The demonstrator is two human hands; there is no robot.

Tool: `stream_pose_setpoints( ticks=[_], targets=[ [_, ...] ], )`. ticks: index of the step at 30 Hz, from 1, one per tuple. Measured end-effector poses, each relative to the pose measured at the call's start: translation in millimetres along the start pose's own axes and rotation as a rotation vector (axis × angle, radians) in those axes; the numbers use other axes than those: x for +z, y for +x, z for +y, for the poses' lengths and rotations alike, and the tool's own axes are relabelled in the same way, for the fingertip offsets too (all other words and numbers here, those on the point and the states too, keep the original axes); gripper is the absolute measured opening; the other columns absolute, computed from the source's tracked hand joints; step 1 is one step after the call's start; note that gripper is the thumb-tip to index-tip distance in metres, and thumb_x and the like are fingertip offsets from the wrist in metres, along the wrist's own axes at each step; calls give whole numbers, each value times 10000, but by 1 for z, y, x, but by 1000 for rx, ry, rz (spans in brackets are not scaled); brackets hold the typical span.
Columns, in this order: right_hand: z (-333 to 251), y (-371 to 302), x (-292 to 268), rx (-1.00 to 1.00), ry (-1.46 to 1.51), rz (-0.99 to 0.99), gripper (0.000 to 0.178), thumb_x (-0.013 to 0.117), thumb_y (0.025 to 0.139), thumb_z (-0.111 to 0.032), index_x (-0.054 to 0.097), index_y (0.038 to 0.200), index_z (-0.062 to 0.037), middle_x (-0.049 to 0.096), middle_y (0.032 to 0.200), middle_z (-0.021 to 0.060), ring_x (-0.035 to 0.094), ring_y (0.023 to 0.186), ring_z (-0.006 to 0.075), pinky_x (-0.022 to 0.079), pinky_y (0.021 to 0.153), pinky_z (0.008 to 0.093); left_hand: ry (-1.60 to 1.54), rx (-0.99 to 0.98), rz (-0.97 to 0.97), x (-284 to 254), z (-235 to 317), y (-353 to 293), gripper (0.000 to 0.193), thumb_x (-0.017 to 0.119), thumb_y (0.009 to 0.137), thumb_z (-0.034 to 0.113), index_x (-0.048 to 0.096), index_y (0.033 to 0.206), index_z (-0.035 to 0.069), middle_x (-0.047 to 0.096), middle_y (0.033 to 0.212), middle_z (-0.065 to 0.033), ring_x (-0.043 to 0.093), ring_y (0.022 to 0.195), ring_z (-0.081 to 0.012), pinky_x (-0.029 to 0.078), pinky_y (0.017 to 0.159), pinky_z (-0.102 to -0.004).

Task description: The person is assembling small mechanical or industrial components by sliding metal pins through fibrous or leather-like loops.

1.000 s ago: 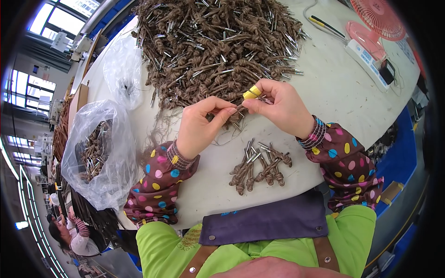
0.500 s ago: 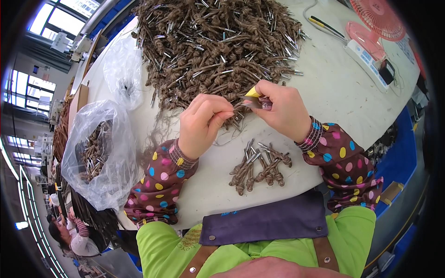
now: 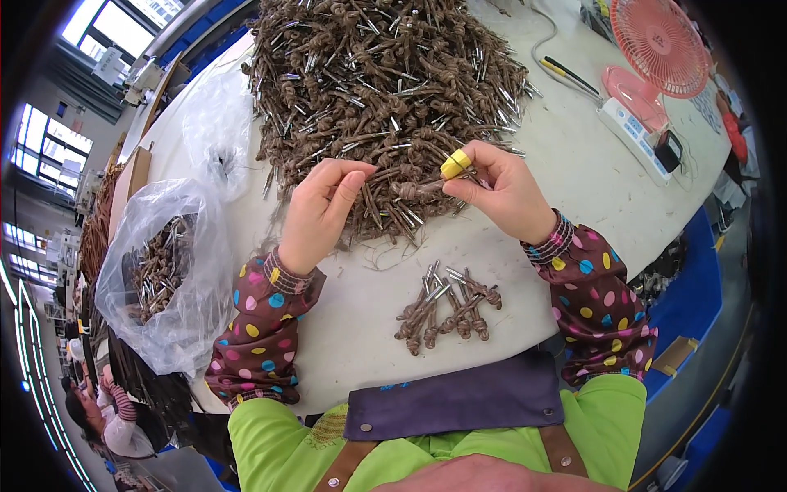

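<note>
My right hand (image 3: 502, 190) is closed, with thumb and forefinger pinching a knotted brown cord (image 3: 416, 191) at its right end. A yellow band (image 3: 455, 164) shows at the forefinger's tip; whether it wraps the finger or a small tool in the hand, I cannot tell. To the left, my left hand (image 3: 321, 209) is apart from that cord, its forefinger stretched out and thumb separated, nothing visible between them. Both hands are over the near edge of a big pile of knotted brown cords (image 3: 385, 98) with metal tips. Several similar cords (image 3: 447, 307) lie in a small group nearer me.
At left a clear plastic bag (image 3: 176, 328) holds more cords, with another crumpled clear bag (image 3: 217, 123) beyond it. A pink fan (image 3: 656, 37), a white power strip (image 3: 635, 139) and a black-and-yellow pen-like tool (image 3: 570, 75) lie at far right. Blue bins (image 3: 697, 279) stand beside the white table (image 3: 361, 353).
My left hand has drawn away leftward from the right hand, its finger and thumb parting. The metal blades seen at my right hand are now hidden; a knotted cord shows in its pinch.
</note>
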State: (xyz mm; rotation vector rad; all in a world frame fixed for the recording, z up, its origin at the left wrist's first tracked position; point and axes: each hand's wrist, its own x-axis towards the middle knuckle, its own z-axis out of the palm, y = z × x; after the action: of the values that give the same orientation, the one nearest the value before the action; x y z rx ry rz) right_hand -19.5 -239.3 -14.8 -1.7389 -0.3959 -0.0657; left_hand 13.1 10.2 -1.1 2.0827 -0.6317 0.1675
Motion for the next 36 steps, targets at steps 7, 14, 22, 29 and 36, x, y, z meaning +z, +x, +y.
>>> stream_pose_setpoints(
  ticks=[7,14,22,29,36],
  targets=[
    [-8,-5,6,-56,-251,-88,202,696,805,-89,593,962,-15,606,845,56,571,708,110,473,603,233,-31,-57,-337,15,10,-6,264,616,884,213,652,1074,33,658,922,-131,629,777,-187,492,707,-290],
    [-5,-6,11,-117,-274,-63,195,690,794,-69,590,953,-20,592,853,64,595,699,140,484,596,253,-11,-103,-407,18,12,-6,270,627,868,119,628,1114,8,660,951,-106,624,822,-153,486,758,-269],
    [-3,-10,19,-201,-270,19,368,707,771,-23,553,1104,-46,616,927,24,434,575,39,365,504,188,-55,-34,-362,19,9,-10,262,638,859,131,644,1107,48,661,955,-113,630,777,-143,500,693,-270],
    [10,-4,25,34,227,57,467,692,802,-70,477,1213,-17,638,932,43,486,630,2,411,573,152,-545,-280,-270,26,4,-14,266,596,911,106,577,1153,-4,644,943,-23,568,843,-43,469,743,-193],
    [15,-4,25,82,242,39,403,669,816,-50,503,1179,2,635,907,35,502,676,-11,396,573,141,-599,-282,-278,36,-3,-19,270,585,917,98,558,1161,-17,645,952,-33,581,866,-59,466,768,-193]
  ],
)
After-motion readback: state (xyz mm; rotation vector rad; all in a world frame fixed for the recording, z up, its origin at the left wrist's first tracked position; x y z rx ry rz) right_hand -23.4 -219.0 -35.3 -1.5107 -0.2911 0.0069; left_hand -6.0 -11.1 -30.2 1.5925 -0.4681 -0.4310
